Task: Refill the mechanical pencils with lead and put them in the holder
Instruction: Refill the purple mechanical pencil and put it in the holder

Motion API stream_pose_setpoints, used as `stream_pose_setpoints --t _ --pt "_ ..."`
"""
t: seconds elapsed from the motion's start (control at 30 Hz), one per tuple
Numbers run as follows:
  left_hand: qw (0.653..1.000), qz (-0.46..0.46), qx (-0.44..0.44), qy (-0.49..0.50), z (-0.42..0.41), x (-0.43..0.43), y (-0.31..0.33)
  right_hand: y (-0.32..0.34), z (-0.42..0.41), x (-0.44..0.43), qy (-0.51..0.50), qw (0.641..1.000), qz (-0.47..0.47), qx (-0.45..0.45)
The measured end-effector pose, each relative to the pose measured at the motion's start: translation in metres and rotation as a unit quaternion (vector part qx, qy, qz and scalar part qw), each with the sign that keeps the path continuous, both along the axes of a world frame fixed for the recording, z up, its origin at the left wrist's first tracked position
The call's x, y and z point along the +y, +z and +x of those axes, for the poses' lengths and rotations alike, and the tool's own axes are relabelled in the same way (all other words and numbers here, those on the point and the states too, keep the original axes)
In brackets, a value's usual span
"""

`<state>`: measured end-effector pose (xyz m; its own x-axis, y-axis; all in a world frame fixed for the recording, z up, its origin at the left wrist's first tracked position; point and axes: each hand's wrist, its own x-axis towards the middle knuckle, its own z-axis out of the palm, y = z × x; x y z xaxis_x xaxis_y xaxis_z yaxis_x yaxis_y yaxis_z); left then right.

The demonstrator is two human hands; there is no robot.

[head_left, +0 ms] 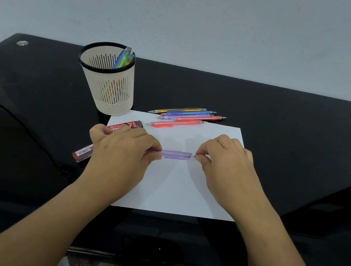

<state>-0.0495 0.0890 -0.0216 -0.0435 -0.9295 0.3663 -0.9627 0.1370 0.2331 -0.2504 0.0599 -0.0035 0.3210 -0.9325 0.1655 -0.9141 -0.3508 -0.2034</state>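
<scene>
A: Head view: where is the purple pencil [176, 155]?
B: Level over the white paper [171, 190]. The left hand [120, 146] grips one end; the right hand [223, 160] pinches a small dark piece [195, 156] at the other.
A: The holder [108, 83]?
B: Beyond the paper's left corner, with pencils inside.

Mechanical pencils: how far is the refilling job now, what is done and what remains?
Done: a few pencils stand in the holder. In hand: the left hand grips a purple pencil, and the right hand pinches a small dark part at its end. Left: several loose pencils lie behind it.
</scene>
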Motion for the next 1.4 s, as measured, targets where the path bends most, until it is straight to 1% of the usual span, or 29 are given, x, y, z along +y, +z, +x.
stream_pose_setpoints --t 0.2,0.47,0.8,0.97,1.17,1.3,1.4 --pt "1.0 -0.007 -0.004 -0.004 0.0 0.0 0.001 -0.001 0.0 0.001 0.008 1.0 -0.001 -0.007" --pt "1.0 0.027 0.011 0.011 0.002 0.001 0.001 -0.002 0.001 0.0 0.015 1.0 0.011 -0.019" --pt "0.999 0.044 0.028 0.002 0.008 -0.002 0.001 -0.005 0.003 -0.002 0.039 0.999 0.017 -0.017" --pt "0.999 0.031 -0.025 -0.016 0.009 -0.003 0.006 -0.007 0.006 0.001 0.067 0.997 0.024 -0.006" --pt "1.0 0.012 -0.006 -0.023 0.01 -0.001 0.008 -0.007 0.007 -0.003 0.058 0.997 0.007 -0.052" --pt "1.0 0.012 -0.021 -0.002 0.016 -0.002 0.01 -0.011 0.018 -0.001 0.051 0.995 -0.055 -0.072" --pt "0.999 0.007 -0.027 0.029 0.024 -0.003 0.011 -0.01 0.026 0.001 0.033 0.995 -0.072 -0.057"
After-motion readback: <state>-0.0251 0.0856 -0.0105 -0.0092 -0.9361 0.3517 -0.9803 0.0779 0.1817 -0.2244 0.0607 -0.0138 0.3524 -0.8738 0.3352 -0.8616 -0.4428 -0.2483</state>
